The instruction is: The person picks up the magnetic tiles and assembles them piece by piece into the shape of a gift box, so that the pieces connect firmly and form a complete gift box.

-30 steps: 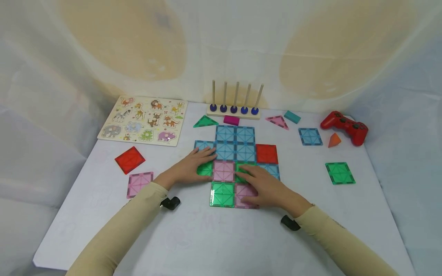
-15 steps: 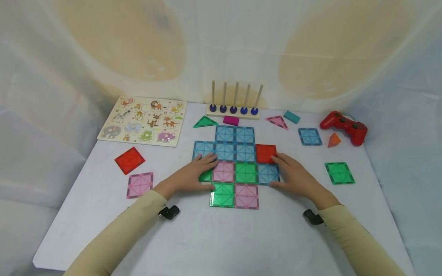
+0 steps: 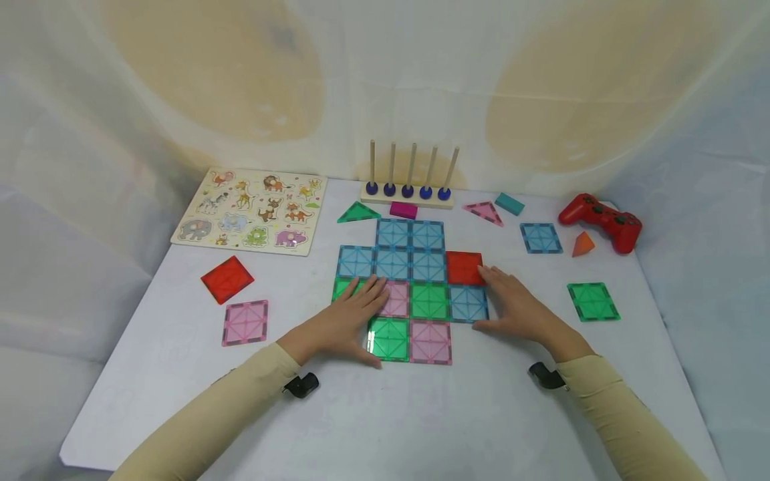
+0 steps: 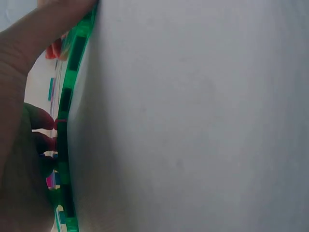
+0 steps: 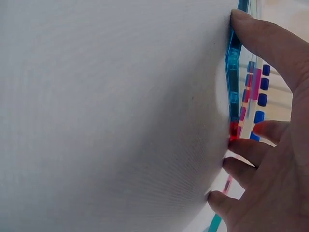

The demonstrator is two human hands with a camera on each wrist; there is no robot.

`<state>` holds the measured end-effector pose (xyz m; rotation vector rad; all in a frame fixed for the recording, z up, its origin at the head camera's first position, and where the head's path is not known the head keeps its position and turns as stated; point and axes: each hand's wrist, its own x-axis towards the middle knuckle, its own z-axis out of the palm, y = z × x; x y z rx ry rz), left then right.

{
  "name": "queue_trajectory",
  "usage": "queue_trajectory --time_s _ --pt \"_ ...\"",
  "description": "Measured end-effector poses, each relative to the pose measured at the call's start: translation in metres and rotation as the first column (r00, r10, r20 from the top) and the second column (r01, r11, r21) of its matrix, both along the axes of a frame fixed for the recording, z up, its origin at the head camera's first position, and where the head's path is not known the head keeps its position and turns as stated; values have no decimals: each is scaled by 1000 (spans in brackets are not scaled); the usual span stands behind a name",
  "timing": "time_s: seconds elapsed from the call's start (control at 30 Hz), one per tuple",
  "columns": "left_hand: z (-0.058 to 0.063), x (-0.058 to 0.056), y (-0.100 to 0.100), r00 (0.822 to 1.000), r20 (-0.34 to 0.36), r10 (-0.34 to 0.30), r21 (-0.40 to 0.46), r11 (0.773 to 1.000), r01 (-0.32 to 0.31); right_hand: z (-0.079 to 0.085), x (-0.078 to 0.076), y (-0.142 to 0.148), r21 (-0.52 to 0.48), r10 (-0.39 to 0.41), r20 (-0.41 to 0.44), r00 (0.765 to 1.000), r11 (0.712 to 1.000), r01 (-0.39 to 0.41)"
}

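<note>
Square translucent magnetic tiles lie edge to edge in a flat patch on the table, with several blue tiles (image 3: pixel 393 263) at the back. My left hand (image 3: pixel 345 327) spreads over the patch's left side, fingers across a green tile (image 3: pixel 339 287) and a pink tile (image 3: pixel 397 298). Its thumb lies by the near edge of the front green tile (image 3: pixel 388 339). On the right side, my right hand (image 3: pixel 520 310) has fingertips at the edge of a red tile (image 3: pixel 464 268), and its thumb meets the blue tile (image 5: pixel 233 72) in the right wrist view. Both hands' fingers are extended.
Loose red (image 3: pixel 227 279), pink (image 3: pixel 245 323), blue (image 3: pixel 541 238) and green (image 3: pixel 593 301) tiles lie at the sides. Behind stand an animal puzzle board (image 3: pixel 249 210) and a peg stand (image 3: pixel 407 194). A red game controller (image 3: pixel 601 222) is at the back right.
My right hand has moved right, off the middle tiles to the red and blue tiles' outer edges. My left hand has shifted slightly right and nearer, its thumb now lower by the front green tile.
</note>
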<state>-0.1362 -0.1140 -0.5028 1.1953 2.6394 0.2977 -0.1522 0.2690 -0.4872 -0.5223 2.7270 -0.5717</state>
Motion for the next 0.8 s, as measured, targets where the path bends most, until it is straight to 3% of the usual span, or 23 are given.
queue_trajectory --time_s 0.17,0.43,0.8 --pt "-2 1 1 999 -38 -3 -7 1000 3 0 0 0 -6 2 1 1000 1000 -2" --pt "-1 0 1 1000 -23 -6 2 1000 6 -1 3 -1 -21 5 -10 1000 1000 -6" --pt "3 -7 -4 987 161 16 145 989 -40 8 5 0 -58 24 -84 996 998 -29"
